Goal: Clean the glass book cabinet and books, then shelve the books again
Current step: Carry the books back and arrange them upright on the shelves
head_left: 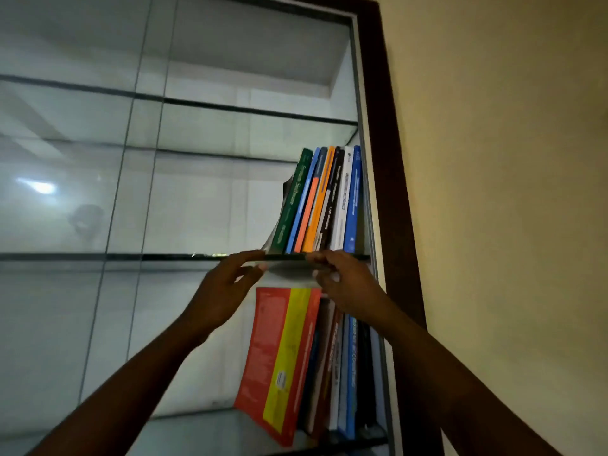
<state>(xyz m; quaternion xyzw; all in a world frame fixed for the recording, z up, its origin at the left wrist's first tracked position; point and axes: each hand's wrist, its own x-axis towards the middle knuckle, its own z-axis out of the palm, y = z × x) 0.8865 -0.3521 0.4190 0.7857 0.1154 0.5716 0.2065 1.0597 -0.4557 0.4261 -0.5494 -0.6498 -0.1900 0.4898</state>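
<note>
- Where the glass shelf [131,257] meets the cabinet's right side, the upper row of books [329,199] stands packed against the side wall, spines out: green, blue, orange, black, white, blue.
- Row leans right; the green book [291,205] on the left end tilts most, with a dark cover curling out behind it.
- Lower row of books [343,373] is on the shelf beneath, also at the right end; a red-and-yellow book [279,357] leans on its left side, front cover showing.
- Left hand [227,287] is at the shelf's front edge under the green book, fingers [250,256] together on top, thumb below, pinching the edge.
- Right hand [348,284] is at the same edge under the white and blue spines, fingers curled over it, thumb under.
- Grey blur between the hands below the shelf; cannot tell what it is.
- Open room: all shelves bare to the left of the books; top shelves bare too.
- Dark wooden frame [391,159] borders the cabinet on the right, cream wall [510,192] beyond.
- Glass shows a light reflection [39,186] far left.
</note>
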